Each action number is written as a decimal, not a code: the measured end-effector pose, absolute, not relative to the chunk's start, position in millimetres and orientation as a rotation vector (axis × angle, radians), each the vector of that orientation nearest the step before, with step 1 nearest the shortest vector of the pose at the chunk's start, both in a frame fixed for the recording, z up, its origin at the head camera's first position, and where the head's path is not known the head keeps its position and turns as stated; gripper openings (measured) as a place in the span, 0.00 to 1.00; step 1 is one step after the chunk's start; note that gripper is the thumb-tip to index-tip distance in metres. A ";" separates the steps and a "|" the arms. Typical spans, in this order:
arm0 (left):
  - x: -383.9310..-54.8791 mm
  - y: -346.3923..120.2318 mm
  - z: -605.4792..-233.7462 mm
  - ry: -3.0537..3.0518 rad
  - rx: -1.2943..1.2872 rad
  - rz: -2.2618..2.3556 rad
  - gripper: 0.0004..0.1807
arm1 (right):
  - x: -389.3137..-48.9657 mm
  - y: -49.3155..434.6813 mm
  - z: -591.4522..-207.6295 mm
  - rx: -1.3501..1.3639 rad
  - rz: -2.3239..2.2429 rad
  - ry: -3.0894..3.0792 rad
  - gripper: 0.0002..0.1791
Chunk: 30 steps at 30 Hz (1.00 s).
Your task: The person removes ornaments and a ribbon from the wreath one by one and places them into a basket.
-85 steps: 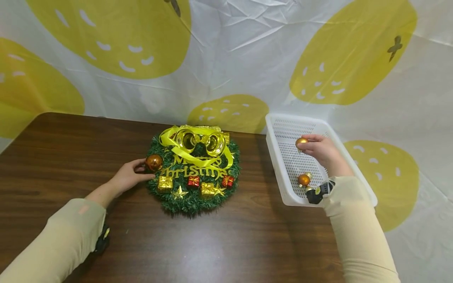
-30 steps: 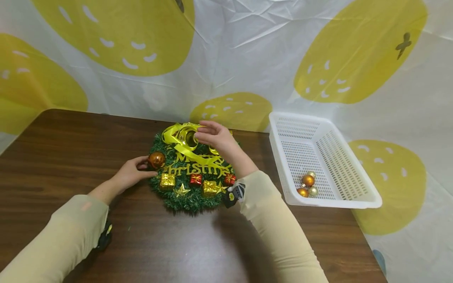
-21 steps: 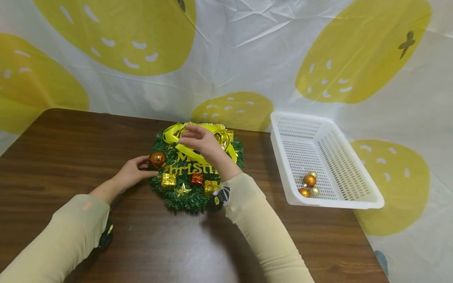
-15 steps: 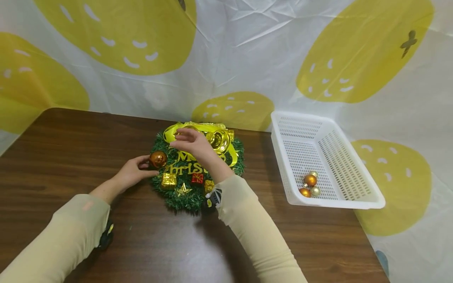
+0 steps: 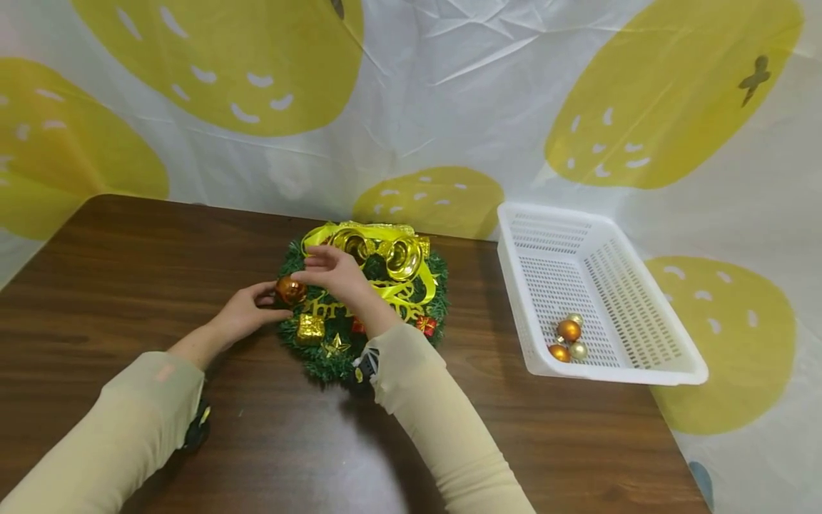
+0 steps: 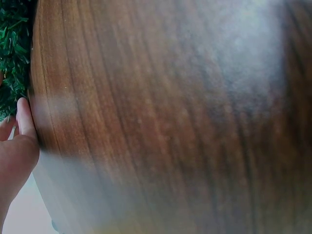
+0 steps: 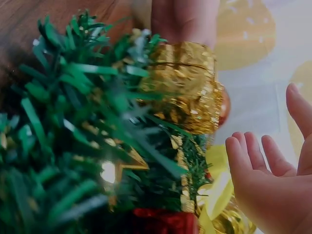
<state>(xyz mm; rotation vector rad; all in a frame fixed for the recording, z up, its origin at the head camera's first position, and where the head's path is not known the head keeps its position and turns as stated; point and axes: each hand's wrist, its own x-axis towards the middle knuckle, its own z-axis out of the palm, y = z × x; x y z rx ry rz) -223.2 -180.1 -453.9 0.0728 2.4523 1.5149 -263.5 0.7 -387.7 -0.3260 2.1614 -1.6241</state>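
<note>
A shiny copper-orange ball ornament [image 5: 291, 290] sits at the left edge of a round green tinsel wreath [image 5: 327, 368], just beside a square gold foil gift box [image 5: 311, 327]. The left hand [image 5: 244, 312] has its thumb and fingers bent at that edge, though whether they pinch the ball or the wreath I cannot tell, while the right hand [image 5: 340, 277] is over the wreath near the ball, fingers relaxed and holding nothing. Well apart on the brown wood-grain tabletop [image 5: 257, 428], a white perforated plastic basket [image 5: 610, 374] contains two small orange balls [image 5: 569, 330] and two pale gold ones.
</note>
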 end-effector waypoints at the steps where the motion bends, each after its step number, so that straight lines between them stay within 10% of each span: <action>1: -222.9 -180.3 -453.5 2.451 0.073 1.514 0.44 | -263.8 -1.0 -389.2 -0.324 -1.619 2.167 0.33; 30: -218.6 -180.2 -450.7 2.440 0.061 1.559 0.41 | -263.0 -21.1 -409.2 -0.381 -1.365 2.347 0.30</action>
